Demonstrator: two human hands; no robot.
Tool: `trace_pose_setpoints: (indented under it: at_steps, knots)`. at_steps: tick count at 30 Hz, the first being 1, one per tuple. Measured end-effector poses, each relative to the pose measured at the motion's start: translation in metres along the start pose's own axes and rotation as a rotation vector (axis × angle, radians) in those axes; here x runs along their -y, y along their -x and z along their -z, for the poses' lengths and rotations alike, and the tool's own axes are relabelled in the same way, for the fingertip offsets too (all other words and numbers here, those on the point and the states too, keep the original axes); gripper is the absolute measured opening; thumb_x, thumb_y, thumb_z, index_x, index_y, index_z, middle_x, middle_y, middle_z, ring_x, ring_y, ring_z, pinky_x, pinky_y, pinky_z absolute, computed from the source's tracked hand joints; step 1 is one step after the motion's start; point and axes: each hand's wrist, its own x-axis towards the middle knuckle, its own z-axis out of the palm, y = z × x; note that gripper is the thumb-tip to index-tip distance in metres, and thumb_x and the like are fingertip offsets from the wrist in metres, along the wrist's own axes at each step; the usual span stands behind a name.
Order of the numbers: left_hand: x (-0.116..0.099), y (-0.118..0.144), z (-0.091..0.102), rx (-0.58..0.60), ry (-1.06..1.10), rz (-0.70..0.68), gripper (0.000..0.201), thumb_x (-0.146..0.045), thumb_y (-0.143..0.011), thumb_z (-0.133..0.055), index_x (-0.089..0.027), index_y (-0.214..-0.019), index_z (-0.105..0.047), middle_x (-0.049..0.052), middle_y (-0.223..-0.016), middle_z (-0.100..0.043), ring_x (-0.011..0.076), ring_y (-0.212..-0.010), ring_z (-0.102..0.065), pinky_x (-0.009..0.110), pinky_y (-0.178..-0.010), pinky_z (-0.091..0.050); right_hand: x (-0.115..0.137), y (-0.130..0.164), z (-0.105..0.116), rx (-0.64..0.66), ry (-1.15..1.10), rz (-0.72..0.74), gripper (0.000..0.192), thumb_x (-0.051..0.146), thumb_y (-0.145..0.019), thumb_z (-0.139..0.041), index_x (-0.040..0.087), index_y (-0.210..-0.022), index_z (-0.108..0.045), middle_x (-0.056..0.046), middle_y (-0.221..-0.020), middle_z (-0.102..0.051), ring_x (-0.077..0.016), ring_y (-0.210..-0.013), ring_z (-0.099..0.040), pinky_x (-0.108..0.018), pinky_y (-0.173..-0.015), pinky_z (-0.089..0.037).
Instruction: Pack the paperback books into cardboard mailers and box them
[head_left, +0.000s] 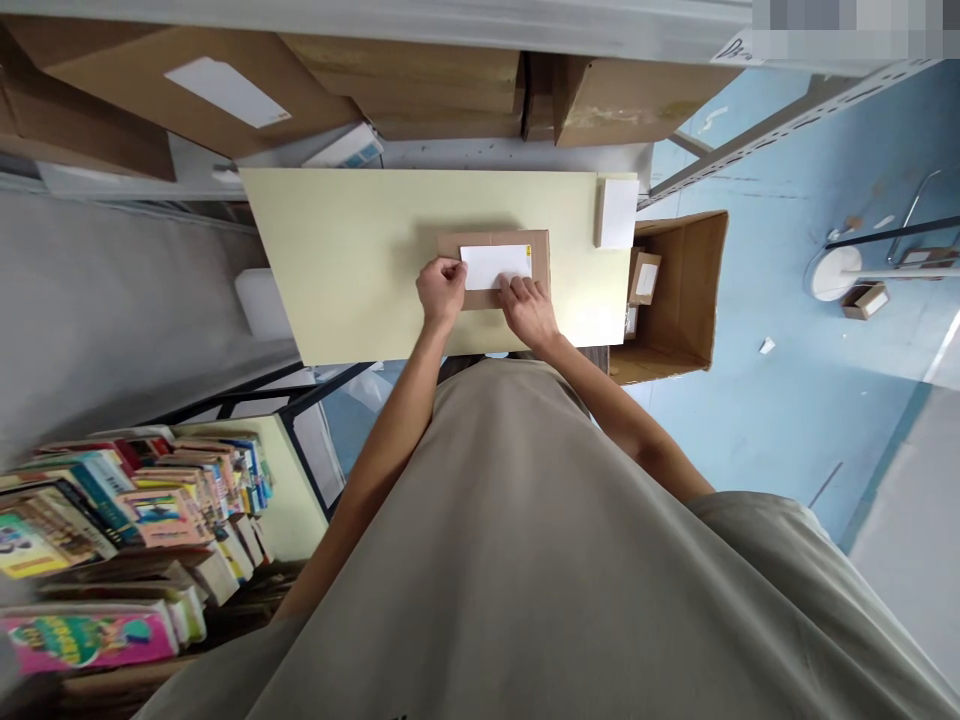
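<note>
A flat brown cardboard box (538,262) lies on the pale yellow tabletop (345,260) in front of me. On its top is a white label (491,262) with a small yellow mark at the upper right corner. My left hand (441,290) is closed in a pinch at the label's left edge, over the box's left side. My right hand (529,308) has its fingers bent and drawn together on the label's lower right edge, with the palm over the box's near edge.
A stack of white labels (617,214) sits at the table's right end. Beside it stands an open carton (679,295) with small boxes inside. Large cartons (450,90) fill the shelf behind the table. Many books (161,500) are at lower left. A white stool (831,274) stands far right.
</note>
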Motion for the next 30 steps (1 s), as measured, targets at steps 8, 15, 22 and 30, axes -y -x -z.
trace_pose_setpoints:
  at_steps: [8,15,22,30]
  knots:
    - [-0.001,0.0,0.0,0.001,-0.031,0.011,0.02,-0.016,-0.096,-0.079,-0.024,-0.079,-0.072,0.001,-0.078,-0.073,0.0227,-0.082,-0.067,0.035,-0.089,-0.05,0.001,-0.022,0.001,-0.105,-0.017,-0.045,0.061,0.018,-0.118,-0.037,0.006,-0.177,-0.049,-0.03,-0.15,-0.07,-0.044,-0.142,-0.062,-0.064,-0.123,-0.048]
    - [0.002,-0.001,-0.002,-0.013,-0.066,-0.014,0.014,-0.02,-0.094,-0.077,-0.024,-0.081,-0.073,0.002,-0.082,-0.078,0.0224,-0.083,-0.069,0.034,-0.089,-0.054,0.017,-0.013,0.005,0.052,0.149,0.114,0.062,0.012,-0.118,-0.032,0.006,-0.176,-0.052,-0.027,-0.149,-0.072,-0.04,-0.14,-0.063,-0.054,-0.121,-0.048]
    - [-0.004,0.002,0.001,0.003,-0.157,0.001,0.012,-0.022,-0.097,-0.074,-0.023,-0.085,-0.074,0.003,-0.087,-0.081,0.0215,-0.086,-0.073,0.033,-0.091,-0.056,0.02,-0.022,0.009,0.086,0.216,0.203,0.062,0.01,-0.117,-0.028,0.006,-0.173,-0.056,-0.026,-0.145,-0.074,-0.0381,-0.137,-0.062,-0.052,-0.118,-0.047]
    - [-0.002,0.001,-0.001,0.001,-0.151,-0.008,0.013,-0.023,-0.098,-0.074,-0.022,-0.085,-0.075,0.005,-0.092,-0.084,0.0227,-0.089,-0.076,0.034,-0.092,-0.057,0.021,-0.031,0.015,0.055,0.25,0.072,0.071,0.004,-0.113,-0.031,0.002,-0.183,-0.039,-0.029,-0.15,-0.071,-0.0387,-0.138,-0.061,-0.052,-0.117,-0.044]
